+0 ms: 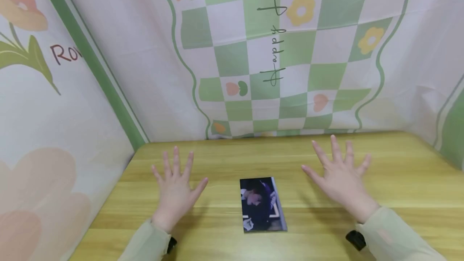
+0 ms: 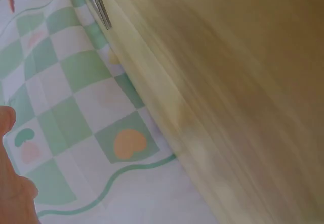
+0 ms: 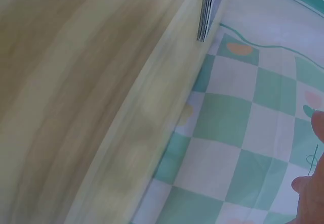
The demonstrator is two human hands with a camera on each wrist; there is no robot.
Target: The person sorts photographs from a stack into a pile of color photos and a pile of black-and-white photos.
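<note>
A dark photo-faced stack of thin flat sheets lies on the table, showing a dark-haired figure on top. Its layered edge shows in the left wrist view, and the same edge in the right wrist view. Whether it is loose cards or a bound booklet I cannot tell. To its left my left hand is held with fingers spread and straight. My right hand is spread the same way to its right. Neither hand touches the stack. Only small parts of the hands show in the wrist views.
The wood-grain table meets a green-and-white checkered cloth backdrop at its far edge. A white cloth wall with flower prints stands on the left. Dark bands sit at both wrists, under light sleeves.
</note>
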